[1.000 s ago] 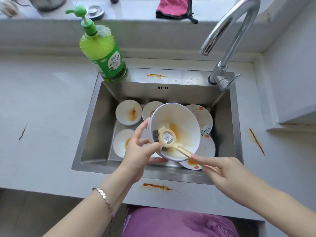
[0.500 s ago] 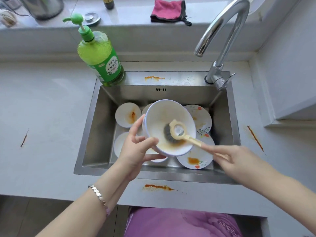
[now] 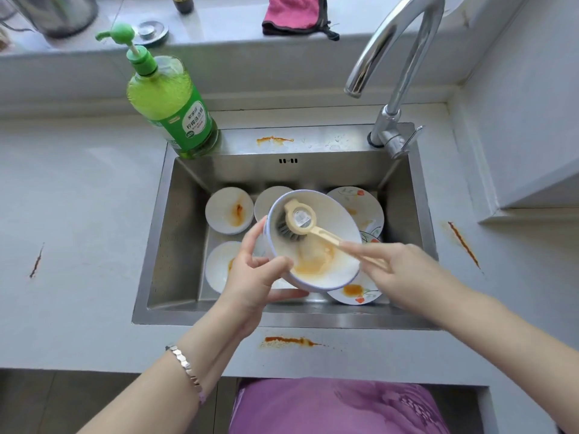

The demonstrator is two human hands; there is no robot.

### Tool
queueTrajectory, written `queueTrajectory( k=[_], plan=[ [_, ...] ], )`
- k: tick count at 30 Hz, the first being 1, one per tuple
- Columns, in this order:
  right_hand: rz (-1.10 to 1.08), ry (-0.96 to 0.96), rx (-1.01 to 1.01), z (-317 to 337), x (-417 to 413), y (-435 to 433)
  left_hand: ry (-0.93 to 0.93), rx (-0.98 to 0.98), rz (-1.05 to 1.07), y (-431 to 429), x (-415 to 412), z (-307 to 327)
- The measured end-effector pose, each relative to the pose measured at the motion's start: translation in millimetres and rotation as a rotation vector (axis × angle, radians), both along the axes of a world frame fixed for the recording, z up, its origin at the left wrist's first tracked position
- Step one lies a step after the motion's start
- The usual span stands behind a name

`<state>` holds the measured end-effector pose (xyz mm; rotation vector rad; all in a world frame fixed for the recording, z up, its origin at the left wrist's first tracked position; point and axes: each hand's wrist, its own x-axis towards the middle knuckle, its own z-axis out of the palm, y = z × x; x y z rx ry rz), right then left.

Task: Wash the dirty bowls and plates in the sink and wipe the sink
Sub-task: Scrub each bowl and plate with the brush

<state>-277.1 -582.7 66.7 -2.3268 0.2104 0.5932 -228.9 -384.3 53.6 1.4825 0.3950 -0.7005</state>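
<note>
L hand [image 3: 250, 278] grips bowl [image 3: 326, 270] rim, thumb inside, fingers curled beneath; R hand [image 3: 404, 277] pinches brush [image 3: 297, 219] handle, bristles on bowl's inner wall; bowl tilted above sink [image 3: 175, 233]; dirty dishes below; soap bottle [image 3: 170, 109] at rear-left corner.

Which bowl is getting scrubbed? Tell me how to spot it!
Look in the steel sink under the tap. Above the dishes lying there, the left hand holds one tilted bowl. Only it has the cream brush inside.
</note>
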Motion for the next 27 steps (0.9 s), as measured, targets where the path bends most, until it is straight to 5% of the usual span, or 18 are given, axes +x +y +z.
queueTrajectory(
  k=[2, 7, 14, 17, 22, 24, 27],
  plan=[
    [0.046, 0.029, -0.108, 0, -2, -8, -0.009, -0.003, 0.026, 5, 4, 0],
    [0.106, 0.049, 0.068, 2, -9, 6, -0.001, 0.010, -0.004, 5, 6, 0],
    [0.243, -0.212, -0.352, -15, 14, -8, -0.018, 0.027, -0.053, 6, 8, 7],
    [0.308, -0.234, -0.371, -12, 15, 0, -0.027, 0.043, -0.054, 5, 9, 6],
    [0.141, 0.189, 0.171, -2, 14, 13, -0.051, 0.103, 0.003, 11, 13, 0],
    [0.173, 0.302, 0.132, -1, 16, 4, -0.078, 0.137, 0.002, 18, 14, 1],
    [0.322, 0.199, -0.218, -2, 26, -6, -0.095, 0.150, -0.115, 21, 8, 4]
  ],
)
